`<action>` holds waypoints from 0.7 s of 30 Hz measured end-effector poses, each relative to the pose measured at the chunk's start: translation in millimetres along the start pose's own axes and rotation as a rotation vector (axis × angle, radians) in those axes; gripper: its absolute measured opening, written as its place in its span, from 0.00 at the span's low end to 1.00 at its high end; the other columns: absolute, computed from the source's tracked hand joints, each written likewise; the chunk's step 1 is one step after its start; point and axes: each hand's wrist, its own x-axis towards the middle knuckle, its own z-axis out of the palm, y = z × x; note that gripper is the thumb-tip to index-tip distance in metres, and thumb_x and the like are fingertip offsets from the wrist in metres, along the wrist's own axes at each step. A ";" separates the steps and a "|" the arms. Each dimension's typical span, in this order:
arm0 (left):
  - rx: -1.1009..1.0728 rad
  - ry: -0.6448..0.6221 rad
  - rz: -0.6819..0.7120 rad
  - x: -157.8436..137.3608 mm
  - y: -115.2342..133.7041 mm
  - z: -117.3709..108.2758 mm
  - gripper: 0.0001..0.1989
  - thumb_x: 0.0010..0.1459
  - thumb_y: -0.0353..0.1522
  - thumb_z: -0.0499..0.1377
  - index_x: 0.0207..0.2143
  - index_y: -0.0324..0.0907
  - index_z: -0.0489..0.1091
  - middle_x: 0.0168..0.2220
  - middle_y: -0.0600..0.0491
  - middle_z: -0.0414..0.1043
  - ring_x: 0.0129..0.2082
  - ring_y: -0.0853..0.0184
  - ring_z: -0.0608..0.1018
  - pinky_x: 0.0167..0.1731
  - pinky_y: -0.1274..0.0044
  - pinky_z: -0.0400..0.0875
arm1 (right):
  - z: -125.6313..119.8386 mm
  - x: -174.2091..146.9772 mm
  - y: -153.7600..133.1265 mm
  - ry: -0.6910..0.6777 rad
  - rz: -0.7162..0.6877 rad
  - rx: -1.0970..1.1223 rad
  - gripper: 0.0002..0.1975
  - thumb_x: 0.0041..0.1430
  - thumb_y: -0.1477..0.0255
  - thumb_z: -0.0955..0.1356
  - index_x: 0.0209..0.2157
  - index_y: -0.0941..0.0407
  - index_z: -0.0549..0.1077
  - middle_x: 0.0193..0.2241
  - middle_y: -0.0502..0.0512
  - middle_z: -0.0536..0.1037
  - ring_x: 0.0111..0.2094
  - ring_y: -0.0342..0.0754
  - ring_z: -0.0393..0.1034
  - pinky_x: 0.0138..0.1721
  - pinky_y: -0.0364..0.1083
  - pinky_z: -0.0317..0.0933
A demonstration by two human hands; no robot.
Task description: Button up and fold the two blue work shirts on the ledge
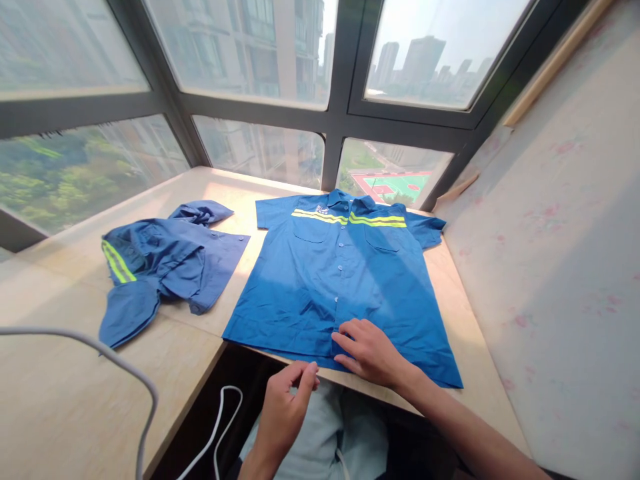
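A blue short-sleeved work shirt lies spread out, front side up, collar toward the window. It has yellow-green reflective stripes across the chest and a row of buttons down the middle. My right hand rests on its lower front beside the button placket, fingers slightly bent and apart. Just off the near hem, my left hand is closed, thumb against the curled fingers, with nothing visible in it. To the left lies a crumpled blue garment with a similar stripe, apart from the shirt.
The pale ledge carries both garments and ends in an edge near my lap. A grey-white cable arcs over its left side; another white cable hangs below. Windows close off the back, and a papered wall the right.
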 end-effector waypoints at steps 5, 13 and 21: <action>0.156 0.061 0.251 11.0 -9.7 2.4 0.08 0.57 0.34 0.63 0.39 0.47 0.80 0.41 0.47 0.80 0.46 0.58 0.79 0.51 0.70 0.71 | -1.4 -0.1 -2.1 -0.062 -0.014 -0.076 0.09 0.63 0.66 0.69 0.42 0.56 0.73 0.41 0.59 0.75 0.40 0.51 0.65 0.38 0.49 0.56; 0.313 0.067 0.312 17.2 -34.0 1.1 0.11 0.59 0.32 0.60 0.44 0.47 0.78 0.48 0.46 0.79 0.52 0.56 0.77 0.57 0.63 0.68 | -6.4 5.4 0.0 -0.094 0.001 -0.095 0.08 0.64 0.67 0.68 0.41 0.57 0.73 0.41 0.58 0.75 0.40 0.51 0.65 0.38 0.48 0.54; 0.281 0.069 0.300 21.3 -36.9 -2.3 0.11 0.58 0.32 0.60 0.42 0.47 0.79 0.46 0.46 0.79 0.51 0.56 0.78 0.56 0.63 0.69 | -8.7 8.2 -12.8 -0.197 0.016 -0.186 0.07 0.61 0.71 0.69 0.38 0.60 0.74 0.38 0.62 0.75 0.38 0.53 0.66 0.34 0.49 0.55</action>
